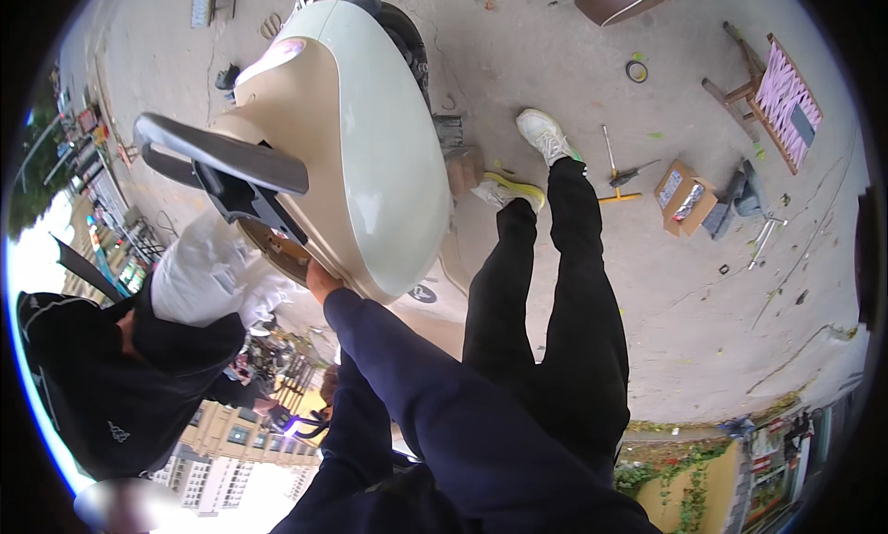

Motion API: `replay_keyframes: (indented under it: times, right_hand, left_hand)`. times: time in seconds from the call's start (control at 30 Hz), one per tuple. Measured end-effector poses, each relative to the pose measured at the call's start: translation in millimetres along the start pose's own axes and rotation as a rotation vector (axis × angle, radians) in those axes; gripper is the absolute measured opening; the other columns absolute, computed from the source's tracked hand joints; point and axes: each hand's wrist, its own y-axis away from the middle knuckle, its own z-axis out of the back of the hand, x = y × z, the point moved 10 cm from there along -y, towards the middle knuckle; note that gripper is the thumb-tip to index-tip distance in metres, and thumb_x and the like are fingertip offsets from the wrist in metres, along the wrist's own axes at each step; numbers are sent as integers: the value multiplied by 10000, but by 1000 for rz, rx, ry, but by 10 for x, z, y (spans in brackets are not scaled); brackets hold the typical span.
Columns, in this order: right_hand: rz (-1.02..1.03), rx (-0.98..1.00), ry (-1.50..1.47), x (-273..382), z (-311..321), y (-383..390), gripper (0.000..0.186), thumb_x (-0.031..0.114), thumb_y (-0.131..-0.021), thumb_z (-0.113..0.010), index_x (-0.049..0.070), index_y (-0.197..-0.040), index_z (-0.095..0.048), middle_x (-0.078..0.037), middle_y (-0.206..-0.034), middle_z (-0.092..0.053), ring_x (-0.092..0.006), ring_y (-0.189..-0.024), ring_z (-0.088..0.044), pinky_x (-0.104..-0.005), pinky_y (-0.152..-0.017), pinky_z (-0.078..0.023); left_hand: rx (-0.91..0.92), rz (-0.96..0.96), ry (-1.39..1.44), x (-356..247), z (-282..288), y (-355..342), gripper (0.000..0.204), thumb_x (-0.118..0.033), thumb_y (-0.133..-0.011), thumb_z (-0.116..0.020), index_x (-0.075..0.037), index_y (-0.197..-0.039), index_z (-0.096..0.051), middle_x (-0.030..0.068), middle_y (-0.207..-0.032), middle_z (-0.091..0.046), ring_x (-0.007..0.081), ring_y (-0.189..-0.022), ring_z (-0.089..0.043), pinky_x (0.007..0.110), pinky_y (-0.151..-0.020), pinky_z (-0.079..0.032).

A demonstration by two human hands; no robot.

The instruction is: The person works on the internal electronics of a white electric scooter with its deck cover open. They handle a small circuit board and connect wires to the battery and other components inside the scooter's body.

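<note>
A scooter's pale green and beige rear body fills the upper left middle, with a dark grab rail fixed on it. Below the rail lies an opening in the body, partly hidden by the rail. My right hand is closed over the opening's beige rim, its fingertips partly out of sight. My left hand is lower down beside my right sleeve; little of it shows and its fingers are hidden. At the left, a person in black leans in, a hand near a dark object with a bright purplish glow.
On the concrete to the right are a roll of tape, T-handle tool, cardboard box, metal wrench and a stool with a pink woven seat. A brown scooter seat lies at the far edge.
</note>
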Motion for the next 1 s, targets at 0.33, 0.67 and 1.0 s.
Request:
replay_keyframes:
  times: [0.33,0.67,1.0]
  right_hand:
    - [-39,55,-59,75,-36,81,422,235,-888,-557,-107,-1126,-489,-323,-1150,-534,-443,-1083,-515,-449,-957,-379]
    - [-47,114,-40,94,-65,86,390,233,-899,-544,-105,-1091,-512,-318,-1118,-554,-436,-1050,-537,-452,-925,-402]
    - [-5,119,89,-205,-187,-83,365,231,-910,-532,-103,-1057,-536,-313,-1087,-574,-429,-1017,-559,-455,-893,-424]
  left_hand:
    - [-6,28,-55,-127,-165,-74,307,-262,-970,-452,-34,-1154,-546,89,-1031,-628,205,-921,-609,335,-818,-490]
    - [-19,45,-35,-143,-150,-100,328,-275,-971,-447,-39,-1179,-538,97,-1064,-627,220,-951,-606,348,-845,-484]
    - [-17,97,108,101,-12,-111,349,-288,-972,-443,-43,-1204,-531,105,-1098,-625,235,-982,-603,362,-871,-478]
